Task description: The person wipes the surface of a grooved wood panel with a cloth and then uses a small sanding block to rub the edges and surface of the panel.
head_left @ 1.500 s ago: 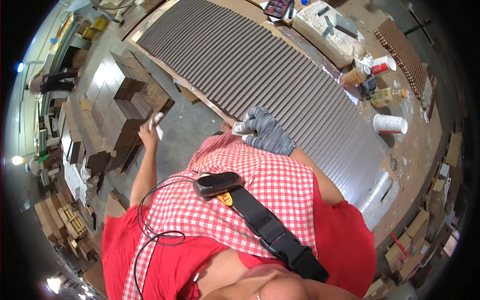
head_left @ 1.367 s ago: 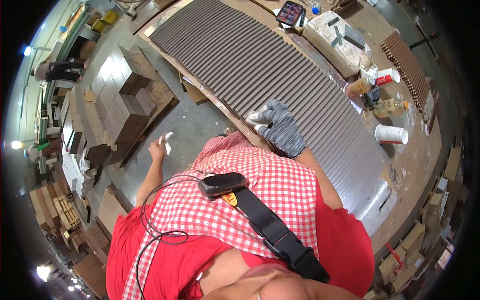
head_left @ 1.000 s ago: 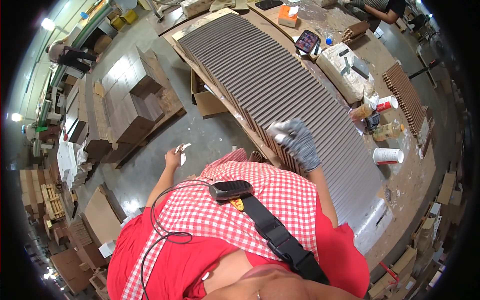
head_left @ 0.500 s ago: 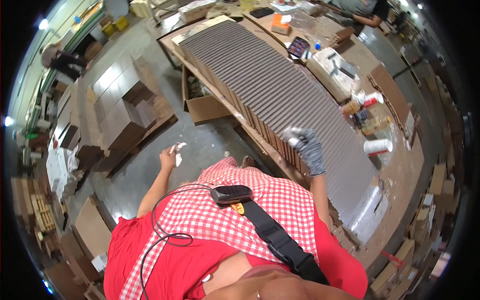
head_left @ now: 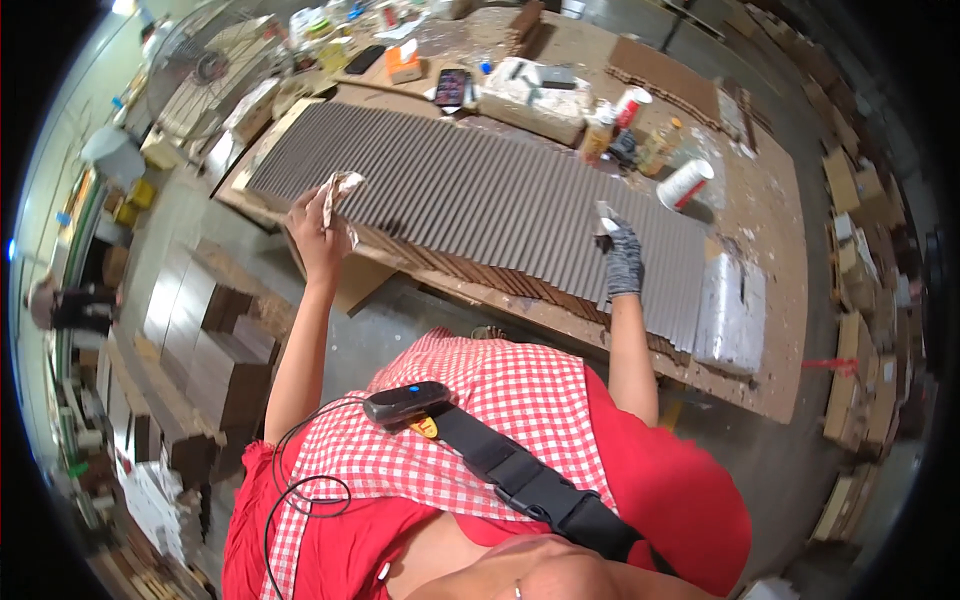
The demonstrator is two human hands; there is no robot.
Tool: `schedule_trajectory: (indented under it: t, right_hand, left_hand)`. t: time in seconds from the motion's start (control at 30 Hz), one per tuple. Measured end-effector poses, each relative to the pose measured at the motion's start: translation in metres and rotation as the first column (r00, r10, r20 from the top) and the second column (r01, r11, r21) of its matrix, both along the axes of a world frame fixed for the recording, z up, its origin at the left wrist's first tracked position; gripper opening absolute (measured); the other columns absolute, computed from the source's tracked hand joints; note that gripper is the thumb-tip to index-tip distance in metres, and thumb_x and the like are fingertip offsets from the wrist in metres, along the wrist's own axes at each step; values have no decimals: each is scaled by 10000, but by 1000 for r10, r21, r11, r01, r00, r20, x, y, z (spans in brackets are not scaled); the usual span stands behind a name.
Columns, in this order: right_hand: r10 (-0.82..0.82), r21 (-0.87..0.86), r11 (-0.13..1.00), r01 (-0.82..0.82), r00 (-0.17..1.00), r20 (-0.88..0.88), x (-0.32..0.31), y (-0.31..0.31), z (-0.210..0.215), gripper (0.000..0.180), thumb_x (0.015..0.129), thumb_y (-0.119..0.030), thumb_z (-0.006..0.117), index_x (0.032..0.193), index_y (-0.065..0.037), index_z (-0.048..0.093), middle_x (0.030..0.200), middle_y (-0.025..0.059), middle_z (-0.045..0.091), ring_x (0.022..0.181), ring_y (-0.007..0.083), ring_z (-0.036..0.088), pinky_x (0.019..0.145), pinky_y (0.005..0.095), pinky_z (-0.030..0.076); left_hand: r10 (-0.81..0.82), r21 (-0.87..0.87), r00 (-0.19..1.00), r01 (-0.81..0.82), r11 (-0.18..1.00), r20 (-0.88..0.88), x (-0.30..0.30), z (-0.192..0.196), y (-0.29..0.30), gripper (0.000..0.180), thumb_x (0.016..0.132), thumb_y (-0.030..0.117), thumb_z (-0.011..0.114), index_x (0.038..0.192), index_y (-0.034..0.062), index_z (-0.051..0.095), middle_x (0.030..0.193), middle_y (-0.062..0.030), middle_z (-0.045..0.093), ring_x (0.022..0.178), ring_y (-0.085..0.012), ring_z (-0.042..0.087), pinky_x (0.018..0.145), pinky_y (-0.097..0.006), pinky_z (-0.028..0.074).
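My left hand [head_left: 318, 240], bare, is closed on a crumpled whitish tissue or rag [head_left: 340, 195] with brownish stains. It is raised at the near left side of a long row of narrow grey-brown strips [head_left: 450, 185] laid side by side on the worktable. My right hand [head_left: 622, 255] wears a grey knitted glove with pale fingertips. It is over the right part of the row, its fingers drawn together; a small dark and pale spot shows at the fingertips, too small to name.
The worktable [head_left: 775, 330] also bears a plastic-wrapped bundle [head_left: 730, 310], a white block [head_left: 535, 105], bottles, a white tube [head_left: 685, 185], a phone [head_left: 451, 88] and an orange tissue box [head_left: 403, 65]. A fan [head_left: 205, 70] stands far left; stacked boards [head_left: 200, 330] lie left of me.
My left hand has risen from beside my body to the row's near left side, still holding the tissue or rag. My view has turned, and my right hand remains over the strips.
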State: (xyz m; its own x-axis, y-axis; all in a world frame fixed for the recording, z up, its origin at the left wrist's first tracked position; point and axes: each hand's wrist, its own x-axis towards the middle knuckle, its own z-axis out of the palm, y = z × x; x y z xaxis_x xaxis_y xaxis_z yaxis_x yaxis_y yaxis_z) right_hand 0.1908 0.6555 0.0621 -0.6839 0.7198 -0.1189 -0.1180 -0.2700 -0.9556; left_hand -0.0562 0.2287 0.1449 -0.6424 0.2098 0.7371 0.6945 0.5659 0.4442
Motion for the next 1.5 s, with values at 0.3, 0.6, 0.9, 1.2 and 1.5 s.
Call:
schedule_trajectory:
  t: [0.3,0.6,0.9,1.2,1.5]
  right_hand:
    - [-147,-175,977,123,981,-128,-5,5,-6,262,877,-145,596,1087,8,616,972,65,634,855,154,589,761,266,480]
    - [-313,-614,789,37,884,-348,1,15,-6,221,891,-119,585,1041,43,577,999,157,624,888,275,614,789,412,550]
    - [-292,-509,849,142,929,-227,-4,7,-8,284,892,-162,597,1076,53,614,1010,140,648,876,245,631,805,355,541]
    - [-142,-493,870,32,972,-186,0,0,39,188,875,-111,603,1034,-20,646,924,86,666,779,182,650,706,282,568]
    - [213,-428,858,-285,955,-208,-23,-21,54,482,873,-180,644,1318,-94,479,1166,80,581,1062,193,574,895,317,522]
  left_hand:
    - [233,-697,913,73,713,335,7,-15,103,627,916,496,435,1453,200,302,1522,-208,144,1362,-515,94,1056,-659,71]
    - [363,-758,872,15,652,329,16,-9,99,534,932,497,409,1430,314,347,1534,-153,153,1382,-446,118,1045,-669,98]
    - [146,-507,897,96,857,417,1,-18,52,387,819,42,596,1194,135,624,1220,-190,476,1084,-374,472,921,-453,411]
    - [366,-757,885,-23,652,289,-28,-26,98,391,868,213,612,1254,278,593,1454,-70,365,1253,-378,347,1002,-529,312]
    - [-508,139,478,616,775,716,93,24,241,506,813,101,695,1285,53,519,1238,-155,550,1115,-253,542,959,-397,437]
